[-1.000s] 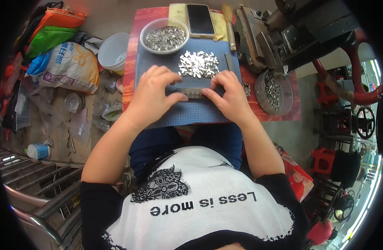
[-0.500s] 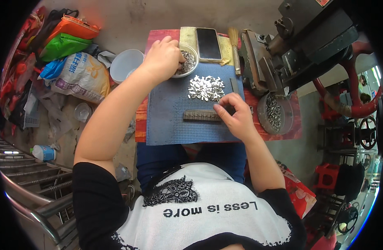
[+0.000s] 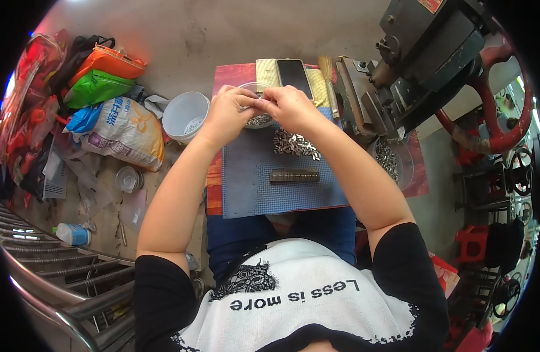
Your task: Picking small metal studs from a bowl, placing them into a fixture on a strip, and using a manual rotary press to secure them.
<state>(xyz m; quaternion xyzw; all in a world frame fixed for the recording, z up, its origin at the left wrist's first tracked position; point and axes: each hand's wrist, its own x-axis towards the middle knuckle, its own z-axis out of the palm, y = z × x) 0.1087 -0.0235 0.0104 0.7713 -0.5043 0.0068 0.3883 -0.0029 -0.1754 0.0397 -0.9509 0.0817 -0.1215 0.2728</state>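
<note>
Over a round bowl [image 3: 253, 87] of small metal pieces, my left hand [image 3: 228, 112] and my right hand [image 3: 291, 108] meet at the fingertips. Both are closed in a pinch; whatever lies between the fingers is too small to make out. Close below my right hand, a pile of small shiny metal pieces [image 3: 297, 145] is partly covered by my right wrist. Nearer to me, a dark slotted metal block [image 3: 294, 176] rests untouched on the blue textured mat [image 3: 246, 196].
A phone [image 3: 294, 75] on a yellow cloth [image 3: 266, 70] and a straw brush [image 3: 327, 82] occupy the far edge. At right stand a dark press machine [image 3: 422, 64] and a clear tub [image 3: 405, 167] of metal pieces. A white bucket [image 3: 185, 111] and filled bags [image 3: 126, 129] are at left.
My left hand has come out of the bowl toward me. My right hand has left the slotted block and moved up and left to meet it. The view has shifted slightly.
</note>
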